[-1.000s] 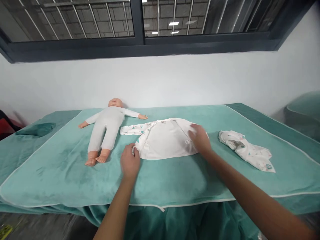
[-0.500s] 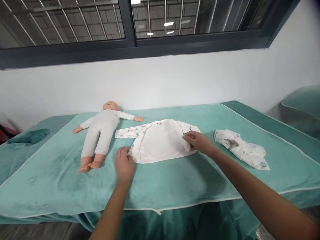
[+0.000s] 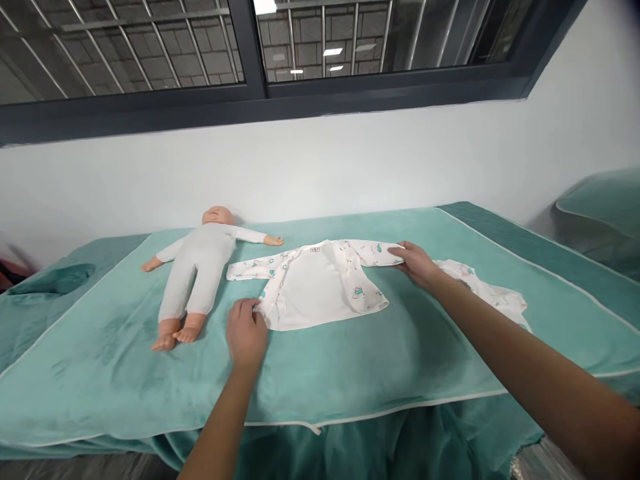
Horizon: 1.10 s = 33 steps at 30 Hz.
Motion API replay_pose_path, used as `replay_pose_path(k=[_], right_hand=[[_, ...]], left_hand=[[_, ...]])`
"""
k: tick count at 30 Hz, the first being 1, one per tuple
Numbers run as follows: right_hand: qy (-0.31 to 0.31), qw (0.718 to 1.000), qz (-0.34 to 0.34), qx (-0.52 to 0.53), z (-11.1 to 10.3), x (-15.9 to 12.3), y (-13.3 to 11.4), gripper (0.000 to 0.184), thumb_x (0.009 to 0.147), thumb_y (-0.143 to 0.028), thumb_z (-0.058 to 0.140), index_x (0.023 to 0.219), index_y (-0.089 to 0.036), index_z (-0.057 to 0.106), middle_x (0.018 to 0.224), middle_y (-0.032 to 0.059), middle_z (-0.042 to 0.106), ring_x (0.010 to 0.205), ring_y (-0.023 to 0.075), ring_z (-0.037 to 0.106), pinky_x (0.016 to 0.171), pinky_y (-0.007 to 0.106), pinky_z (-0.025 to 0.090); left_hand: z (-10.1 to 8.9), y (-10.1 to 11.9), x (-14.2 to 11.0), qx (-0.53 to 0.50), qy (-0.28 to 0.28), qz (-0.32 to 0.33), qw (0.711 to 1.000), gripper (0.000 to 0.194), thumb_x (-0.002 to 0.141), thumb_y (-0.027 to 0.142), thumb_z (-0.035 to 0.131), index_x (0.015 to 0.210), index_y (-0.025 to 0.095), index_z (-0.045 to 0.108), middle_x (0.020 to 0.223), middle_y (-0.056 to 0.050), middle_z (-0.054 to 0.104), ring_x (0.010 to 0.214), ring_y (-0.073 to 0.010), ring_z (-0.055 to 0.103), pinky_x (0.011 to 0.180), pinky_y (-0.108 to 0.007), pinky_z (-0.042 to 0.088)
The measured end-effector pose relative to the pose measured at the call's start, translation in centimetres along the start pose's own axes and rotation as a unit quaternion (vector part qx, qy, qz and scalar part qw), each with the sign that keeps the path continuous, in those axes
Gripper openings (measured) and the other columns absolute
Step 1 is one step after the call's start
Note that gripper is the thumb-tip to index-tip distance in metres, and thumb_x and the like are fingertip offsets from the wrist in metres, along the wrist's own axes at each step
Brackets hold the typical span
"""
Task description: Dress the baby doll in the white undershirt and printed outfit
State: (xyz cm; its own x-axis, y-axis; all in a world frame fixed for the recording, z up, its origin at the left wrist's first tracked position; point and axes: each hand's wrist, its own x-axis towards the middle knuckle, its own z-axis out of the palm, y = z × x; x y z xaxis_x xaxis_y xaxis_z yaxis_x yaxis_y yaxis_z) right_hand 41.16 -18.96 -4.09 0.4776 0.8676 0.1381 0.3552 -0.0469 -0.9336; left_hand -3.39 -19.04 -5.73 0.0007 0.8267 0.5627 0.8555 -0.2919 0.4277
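Observation:
A white baby shirt with a small teal-and-pink print lies spread flat, its front laid open so the plain lining shows. Its two sleeves reach out to the sides. My right hand pinches the cuff of the right-side sleeve between thumb and fingers. At the shirt's lower left corner, my left hand has its curled fingers closed on the hem edge. A baby doll in a white bodysuit lies on its back to the left, arms spread, one hand near the left-side sleeve.
A crumpled printed white garment lies to the right, partly behind my right forearm. Everything rests on a teal plush cover with white piping. Behind stand a white wall and a barred window. A green cushion sits far right.
My right hand has gone from the shirt's right front edge to the sleeve cuff. That front panel now lies folded outward, print showing, and the sleeve is stretched straighter. My left hand stays at the corner.

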Motion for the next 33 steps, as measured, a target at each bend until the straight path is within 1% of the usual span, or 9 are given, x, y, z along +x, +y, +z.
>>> replay_pose_path(k=[4, 8, 12, 18, 22, 24, 26, 30, 33], right_hand=[[0.014, 1.0, -0.003, 0.015, 0.1, 1.6, -0.2, 0.029, 0.073, -0.044, 0.069, 0.088, -0.021, 0.061, 0.077, 0.0039, 0.066, 0.069, 0.02, 0.063, 0.059, 0.032, 0.052], [0.063, 0.998, -0.013, -0.015, -0.5, 3.8, -0.2, 0.036, 0.067, -0.038, 0.072, 0.097, -0.021, 0.062, 0.081, 0.003, 0.064, 0.073, 0.0203, 0.063, 0.061, 0.032, 0.052], [0.109, 0.991, -0.029, -0.064, -1.1, 6.2, 0.0, 0.04, 0.065, -0.031, 0.069, 0.104, -0.02, 0.063, 0.09, 0.005, 0.064, 0.082, 0.0226, 0.063, 0.069, 0.034, 0.052], [0.141, 0.979, -0.034, -0.146, -0.7, 8.8, 1.0, 0.039, 0.071, -0.025, 0.056, 0.109, -0.02, 0.06, 0.102, 0.0093, 0.066, 0.088, 0.025, 0.063, 0.079, 0.04, 0.053], [0.148, 0.964, -0.056, -0.213, 0.3, 8.5, 1.1, 0.04, 0.081, -0.029, 0.048, 0.116, -0.014, 0.057, 0.116, 0.0189, 0.063, 0.111, 0.033, 0.058, 0.1, 0.053, 0.043], [0.126, 0.957, -0.09, -0.245, 1.8, 7.6, 0.6, 0.044, 0.086, -0.033, 0.045, 0.121, -0.01, 0.055, 0.127, 0.024, 0.058, 0.124, 0.0367, 0.05, 0.108, 0.055, 0.034], [0.074, 0.951, -0.134, -0.269, 4.0, 6.5, 0.1, 0.048, 0.089, -0.036, 0.043, 0.126, -0.008, 0.054, 0.138, 0.0245, 0.052, 0.133, 0.036, 0.043, 0.113, 0.052, 0.03], [-0.062, 0.931, -0.208, -0.293, 8.6, 4.4, -0.5, 0.047, 0.095, -0.043, 0.04, 0.132, -0.018, 0.055, 0.147, 0.0129, 0.051, 0.137, 0.0265, 0.044, 0.116, 0.04, 0.031], [-0.126, 0.915, -0.228, -0.308, 9.2, 4.1, 0.1, 0.042, 0.096, -0.047, 0.042, 0.126, -0.025, 0.06, 0.145, 0.0072, 0.054, 0.136, 0.0246, 0.046, 0.115, 0.04, 0.031]], left_hand=[[0.0, 0.1, 0.0, 0.009, -0.003, -0.001, 1.0, 0.024, 0.082, 0.009, 0.045, 0.095, 0.019, 0.062, 0.1, -0.008, 0.066, 0.099, -0.0266, 0.058, 0.087, -0.039, 0.046], [-0.1, 0.1, 0.0, 0.006, -0.006, -0.002, 1.0, 0.023, 0.082, 0.009, 0.045, 0.093, 0.019, 0.062, 0.1, -0.008, 0.066, 0.098, -0.0263, 0.058, 0.087, -0.04, 0.045], [-0.1, 0.1, 0.0, 0.006, -0.006, -0.003, 1.0, 0.022, 0.082, 0.01, 0.045, 0.092, 0.02, 0.062, 0.1, -0.007, 0.066, 0.096, -0.0259, 0.057, 0.086, -0.039, 0.045], [0.0, 0.0, -0.1, 0.021, -0.011, -0.003, 1.0, 0.02, 0.084, 0.01, 0.045, 0.091, 0.02, 0.062, 0.101, -0.007, 0.066, 0.097, -0.0261, 0.057, 0.087, -0.04, 0.045], [0.1, 0.1, -0.1, 0.024, -0.009, -0.004, 1.0, 0.02, 0.084, 0.011, 0.046, 0.09, 0.02, 0.062, 0.102, -0.007, 0.065, 0.097, -0.0258, 0.057, 0.087, -0.04, 0.045], [0.1, 0.1, -0.1, 0.026, -0.008, -0.001, 1.0, 0.02, 0.083, 0.01, 0.046, 0.09, 0.021, 0.062, 0.101, -0.007, 0.065, 0.097, -0.0257, 0.057, 0.086, -0.039, 0.044], [0.1, 0.1, -0.1, 0.027, -0.007, 0.005, 1.0, 0.02, 0.083, 0.01, 0.046, 0.09, 0.021, 0.062, 0.1, -0.007, 0.066, 0.096, -0.0255, 0.057, 0.085, -0.039, 0.044], [0.1, 0.1, 0.0, 0.025, -0.009, 0.007, 1.0, 0.019, 0.083, 0.011, 0.046, 0.088, 0.021, 0.062, 0.1, -0.007, 0.066, 0.095, -0.0257, 0.056, 0.085, -0.039, 0.044], [0.1, 0.1, 0.0, 0.02, -0.013, 0.003, 1.0, 0.019, 0.083, 0.011, 0.046, 0.088, 0.021, 0.061, 0.1, -0.007, 0.065, 0.096, -0.0258, 0.057, 0.086, -0.039, 0.044]])
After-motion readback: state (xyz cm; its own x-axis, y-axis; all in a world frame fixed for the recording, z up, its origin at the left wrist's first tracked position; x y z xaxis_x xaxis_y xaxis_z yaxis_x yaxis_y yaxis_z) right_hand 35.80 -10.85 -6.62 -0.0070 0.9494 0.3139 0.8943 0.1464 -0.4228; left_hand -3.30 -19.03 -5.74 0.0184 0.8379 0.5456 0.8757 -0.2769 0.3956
